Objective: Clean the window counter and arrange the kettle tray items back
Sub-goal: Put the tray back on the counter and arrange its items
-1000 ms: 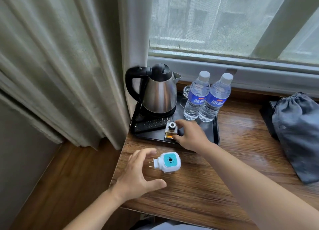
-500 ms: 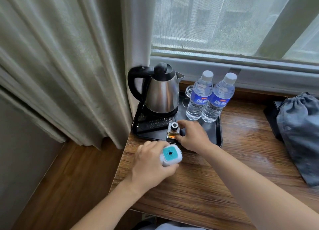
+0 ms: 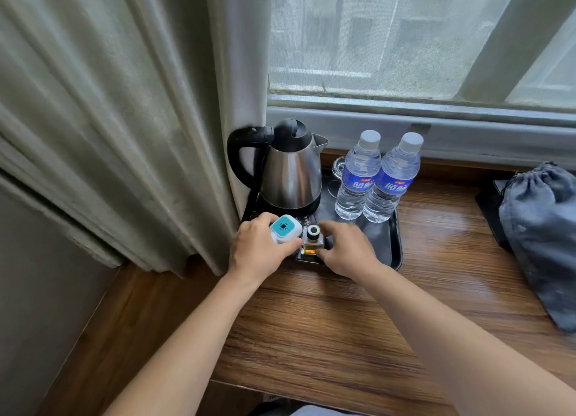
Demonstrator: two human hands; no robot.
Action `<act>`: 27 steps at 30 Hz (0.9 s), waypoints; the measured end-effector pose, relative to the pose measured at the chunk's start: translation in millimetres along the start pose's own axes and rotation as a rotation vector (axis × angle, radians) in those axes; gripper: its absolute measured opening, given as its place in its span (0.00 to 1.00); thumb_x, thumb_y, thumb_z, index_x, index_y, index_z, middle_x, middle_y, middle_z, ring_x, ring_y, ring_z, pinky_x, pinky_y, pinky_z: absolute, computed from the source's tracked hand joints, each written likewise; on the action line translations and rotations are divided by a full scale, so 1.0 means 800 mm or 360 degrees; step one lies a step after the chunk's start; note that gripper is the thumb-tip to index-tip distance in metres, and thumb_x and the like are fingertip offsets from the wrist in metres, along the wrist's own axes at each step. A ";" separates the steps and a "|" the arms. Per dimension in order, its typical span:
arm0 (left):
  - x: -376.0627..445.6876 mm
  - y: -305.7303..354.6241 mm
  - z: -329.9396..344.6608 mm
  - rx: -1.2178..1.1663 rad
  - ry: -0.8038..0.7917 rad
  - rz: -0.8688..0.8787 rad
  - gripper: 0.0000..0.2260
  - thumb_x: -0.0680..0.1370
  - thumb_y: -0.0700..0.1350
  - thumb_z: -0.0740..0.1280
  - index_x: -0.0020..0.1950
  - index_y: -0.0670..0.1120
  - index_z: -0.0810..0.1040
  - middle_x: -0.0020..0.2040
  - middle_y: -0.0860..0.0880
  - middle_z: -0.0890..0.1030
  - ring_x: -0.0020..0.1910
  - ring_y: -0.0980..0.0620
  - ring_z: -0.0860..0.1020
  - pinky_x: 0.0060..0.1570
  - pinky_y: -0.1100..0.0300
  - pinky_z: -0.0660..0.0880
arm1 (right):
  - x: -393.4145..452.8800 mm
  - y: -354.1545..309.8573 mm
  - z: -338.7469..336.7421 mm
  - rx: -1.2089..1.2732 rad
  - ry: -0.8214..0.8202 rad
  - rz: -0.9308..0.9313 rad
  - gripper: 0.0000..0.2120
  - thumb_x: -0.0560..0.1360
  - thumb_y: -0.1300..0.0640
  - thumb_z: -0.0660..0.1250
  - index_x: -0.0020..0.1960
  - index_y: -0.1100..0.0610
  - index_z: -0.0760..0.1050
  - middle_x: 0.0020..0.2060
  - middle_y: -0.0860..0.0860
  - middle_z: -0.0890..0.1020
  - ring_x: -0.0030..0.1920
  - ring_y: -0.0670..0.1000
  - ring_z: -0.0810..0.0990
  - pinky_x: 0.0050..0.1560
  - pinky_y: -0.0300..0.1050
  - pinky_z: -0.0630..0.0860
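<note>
My left hand point(image 3: 260, 253) has its fingers curled round the white plug-in device point(image 3: 285, 229) with the teal face, holding it over the near left corner of the black tray point(image 3: 393, 242), face turned up. Just to the right of it, my right hand point(image 3: 346, 249) pinches the small glass bottle point(image 3: 311, 242) of amber liquid between thumb and fingers; the bottle stands upright on the tray's near edge, its dark round cap on top, touching or nearly touching the device. I cannot tell whether the device rests on the tray or hangs just above it.

Beyond my left hand the steel kettle point(image 3: 291, 174) sits on its base at the tray's far left, black handle against the curtain point(image 3: 124, 119). Beyond my right hand two water bottles point(image 3: 377, 178) stand side by side, touching, with a clear glass point(image 3: 338, 169) between them and the kettle. The tray lies on the wooden surface point(image 3: 327, 328). Far to the right of my right hand, a grey drawstring bag point(image 3: 542, 238) rests on the surface.
</note>
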State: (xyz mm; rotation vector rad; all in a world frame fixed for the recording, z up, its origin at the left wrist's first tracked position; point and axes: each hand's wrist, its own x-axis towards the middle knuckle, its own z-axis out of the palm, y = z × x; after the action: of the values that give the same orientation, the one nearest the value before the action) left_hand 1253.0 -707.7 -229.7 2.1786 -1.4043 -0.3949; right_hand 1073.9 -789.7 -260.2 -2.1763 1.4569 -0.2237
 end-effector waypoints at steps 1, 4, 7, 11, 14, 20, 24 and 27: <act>0.001 0.001 0.000 0.0053 0.0004 0.0020 0.28 0.67 0.66 0.77 0.60 0.52 0.79 0.52 0.52 0.83 0.53 0.48 0.80 0.49 0.51 0.78 | -0.002 0.000 0.001 0.0010 0.0004 -0.0002 0.19 0.69 0.47 0.70 0.59 0.45 0.76 0.47 0.45 0.85 0.56 0.57 0.80 0.51 0.55 0.81; 0.000 0.005 0.000 0.0185 -0.0015 0.0041 0.31 0.67 0.70 0.76 0.61 0.52 0.78 0.53 0.50 0.83 0.55 0.47 0.79 0.52 0.49 0.78 | -0.007 -0.001 0.005 0.0027 0.0008 -0.0004 0.19 0.71 0.48 0.71 0.61 0.43 0.75 0.44 0.47 0.83 0.57 0.57 0.78 0.50 0.54 0.80; -0.002 0.006 0.001 0.0176 -0.0037 0.0033 0.32 0.67 0.70 0.75 0.63 0.52 0.77 0.54 0.50 0.83 0.55 0.46 0.79 0.52 0.49 0.78 | -0.009 -0.001 0.007 0.0057 0.0016 0.0031 0.20 0.73 0.49 0.71 0.64 0.42 0.74 0.49 0.51 0.83 0.62 0.57 0.74 0.54 0.54 0.79; -0.006 0.007 0.004 0.0151 -0.0027 0.0054 0.31 0.68 0.70 0.74 0.63 0.53 0.76 0.54 0.50 0.83 0.55 0.46 0.79 0.51 0.49 0.78 | -0.012 0.000 0.012 0.0143 0.0028 0.0082 0.29 0.73 0.48 0.72 0.71 0.39 0.68 0.58 0.52 0.82 0.67 0.56 0.72 0.61 0.54 0.77; -0.009 0.008 0.005 0.0133 -0.0034 0.0049 0.30 0.69 0.68 0.75 0.63 0.53 0.75 0.54 0.50 0.83 0.54 0.46 0.79 0.51 0.48 0.78 | -0.015 0.000 0.012 0.0209 0.0020 0.0074 0.30 0.72 0.47 0.71 0.72 0.39 0.67 0.59 0.51 0.82 0.66 0.56 0.73 0.61 0.55 0.77; -0.008 0.009 0.005 0.0094 -0.0091 0.0030 0.31 0.69 0.68 0.76 0.64 0.53 0.74 0.56 0.50 0.82 0.55 0.46 0.80 0.52 0.47 0.79 | -0.015 0.003 0.005 0.0162 0.0011 -0.0014 0.30 0.73 0.48 0.72 0.72 0.43 0.69 0.58 0.48 0.83 0.66 0.55 0.71 0.60 0.53 0.76; -0.007 0.017 0.008 0.0273 -0.0079 0.0078 0.38 0.69 0.68 0.75 0.72 0.51 0.70 0.65 0.47 0.77 0.64 0.43 0.75 0.60 0.45 0.75 | -0.022 0.004 -0.004 0.0030 0.0033 -0.0100 0.28 0.74 0.49 0.72 0.73 0.49 0.70 0.60 0.50 0.83 0.66 0.57 0.71 0.61 0.55 0.76; -0.009 0.035 0.008 0.0421 0.0047 0.0210 0.40 0.69 0.66 0.76 0.75 0.50 0.70 0.71 0.47 0.73 0.70 0.42 0.71 0.64 0.44 0.70 | -0.035 0.019 -0.017 -0.0133 0.0058 -0.0176 0.25 0.76 0.49 0.70 0.70 0.54 0.72 0.60 0.53 0.81 0.64 0.59 0.72 0.59 0.55 0.75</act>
State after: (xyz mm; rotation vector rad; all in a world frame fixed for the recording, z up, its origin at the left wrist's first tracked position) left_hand 1225.6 -712.3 -219.5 2.2680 -1.6519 -0.1338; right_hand 1044.5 -773.1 -252.4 -2.3345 1.3896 -0.2465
